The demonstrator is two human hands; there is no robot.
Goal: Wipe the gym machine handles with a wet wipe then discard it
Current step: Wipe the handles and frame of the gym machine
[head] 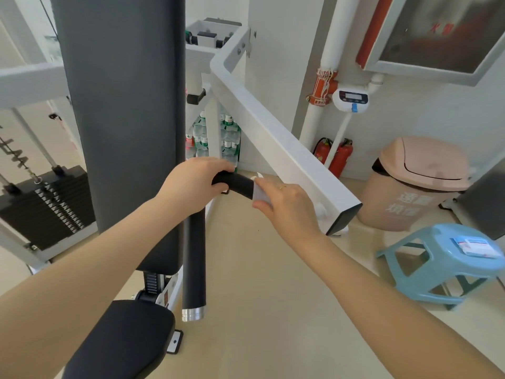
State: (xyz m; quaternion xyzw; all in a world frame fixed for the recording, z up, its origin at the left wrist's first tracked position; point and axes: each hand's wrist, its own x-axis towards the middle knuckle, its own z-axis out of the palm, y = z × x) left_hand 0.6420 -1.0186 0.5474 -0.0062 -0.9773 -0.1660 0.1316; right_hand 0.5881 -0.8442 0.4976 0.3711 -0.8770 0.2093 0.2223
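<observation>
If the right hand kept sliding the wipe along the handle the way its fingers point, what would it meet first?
Probably the left hand, which grips the same black handle just beyond the wet wipe held by the right hand.

There is one view only, from a camera worn on the person's head, looking forward and steeply down. It sits close above both forearms, near the tall dark grey padded backrest (pixel 123 119), with the beige floor (pixel 259 269) and white wall corner (pixel 278 64) spreading out wide-angle beyond.
</observation>
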